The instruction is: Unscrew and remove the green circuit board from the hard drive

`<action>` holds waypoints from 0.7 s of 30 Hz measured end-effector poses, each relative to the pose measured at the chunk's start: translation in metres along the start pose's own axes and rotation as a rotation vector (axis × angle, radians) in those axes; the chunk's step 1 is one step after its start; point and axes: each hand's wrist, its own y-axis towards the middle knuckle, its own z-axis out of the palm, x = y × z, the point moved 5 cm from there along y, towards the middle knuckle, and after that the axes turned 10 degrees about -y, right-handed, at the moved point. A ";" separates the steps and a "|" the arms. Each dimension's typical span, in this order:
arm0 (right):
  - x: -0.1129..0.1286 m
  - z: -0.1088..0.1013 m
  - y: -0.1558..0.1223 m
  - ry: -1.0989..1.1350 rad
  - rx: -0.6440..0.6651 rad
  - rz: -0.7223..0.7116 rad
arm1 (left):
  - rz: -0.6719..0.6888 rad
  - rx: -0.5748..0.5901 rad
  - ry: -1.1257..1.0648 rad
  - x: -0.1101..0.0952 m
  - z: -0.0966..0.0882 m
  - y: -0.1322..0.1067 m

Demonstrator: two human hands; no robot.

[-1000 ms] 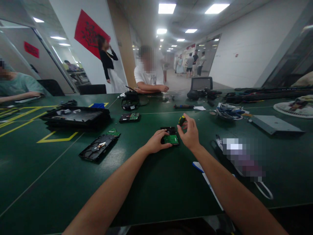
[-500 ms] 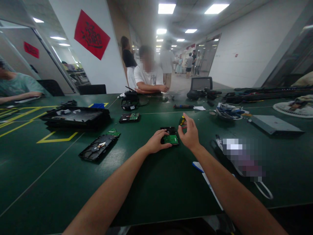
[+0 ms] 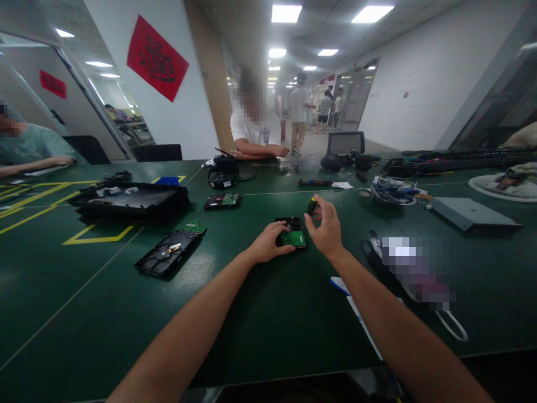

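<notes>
The person's left hand (image 3: 268,244) clasps a hard drive (image 3: 295,239) between thumb and fingers, its green circuit board facing up, flat on the green desk (image 3: 260,319). The right hand (image 3: 326,229) pinches a yellow-and-dark screwdriver (image 3: 311,206) by its handle, just beside the drive's far right corner (the shaft is too fine to make out). A second drive (image 3: 222,201) lies farther back to the left, near a black headset-like device (image 3: 222,172).
</notes>
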 end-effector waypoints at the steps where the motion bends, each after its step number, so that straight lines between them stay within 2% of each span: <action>1: 0.000 0.000 0.000 0.005 -0.007 -0.002 | 0.000 0.003 0.000 0.000 0.000 0.000; 21: -0.001 0.000 0.000 -0.006 0.002 0.000 | -0.002 0.008 0.016 0.002 0.000 0.001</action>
